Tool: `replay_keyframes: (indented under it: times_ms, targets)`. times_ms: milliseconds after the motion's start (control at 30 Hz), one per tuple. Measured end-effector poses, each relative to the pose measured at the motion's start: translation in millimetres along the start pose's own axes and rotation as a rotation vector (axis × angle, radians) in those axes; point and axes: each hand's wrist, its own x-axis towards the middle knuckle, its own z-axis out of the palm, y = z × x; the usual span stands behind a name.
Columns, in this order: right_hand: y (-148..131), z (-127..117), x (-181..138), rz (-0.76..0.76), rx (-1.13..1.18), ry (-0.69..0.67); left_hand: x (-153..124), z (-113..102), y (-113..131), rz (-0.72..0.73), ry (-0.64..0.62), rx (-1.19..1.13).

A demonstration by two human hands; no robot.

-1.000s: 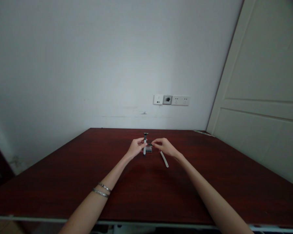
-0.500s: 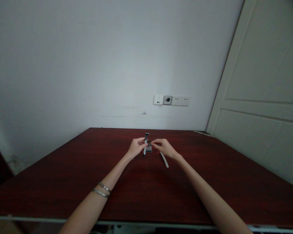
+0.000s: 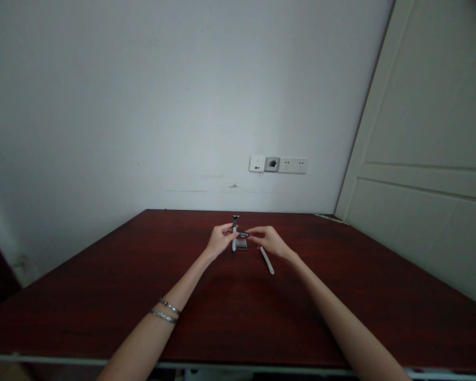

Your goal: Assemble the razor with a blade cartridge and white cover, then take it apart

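My left hand [image 3: 219, 242] is closed around a razor-like tool [image 3: 234, 244] that stands upright, with a pale handle and a dark T-shaped head at the top. Between the hands lies a thin dark razor blade [image 3: 243, 234] with light slots, its far end pinched by my right hand [image 3: 268, 239]. The blade's left end meets my left fingertips; I cannot tell whether they grip it too. Just below, a small clear case [image 3: 241, 244] rests on the table. A curved white strip [image 3: 267, 261] with a hole at one end lies under my right wrist.
The dark red table [image 3: 238, 312] reaches back to a pale wall [image 3: 190, 106]. Sockets and switches [image 3: 278, 164] are set in the wall above its back edge. A white panelled door [image 3: 424, 137] stands along the right side.
The blade now shows flat and wider between the hands, where it was mostly covered by fingers. My left hand and the tool have shifted slightly left, and more of the clear case shows.
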Motion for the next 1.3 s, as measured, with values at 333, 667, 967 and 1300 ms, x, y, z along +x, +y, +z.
replay_keyframes:
  times_ms: [333, 667, 967, 1300]
  targets:
    - [3, 4, 0, -0.017, 0.049, 0.039, 1, -1, 0, -0.049, 0.015, 0.016]
    - [19, -8, 8, 0.114, 0.214, 0.304, -1, -4, 6, -0.178, -0.057, -0.008]
    - [10, -10, 8, 0.077, 0.215, 0.281, 0, -2, -1, 0.008, -0.191, 0.044]
    - [12, -10, 8, 0.094, 0.25, 0.268, -7, 10, -15, 0.239, -0.048, 0.245]
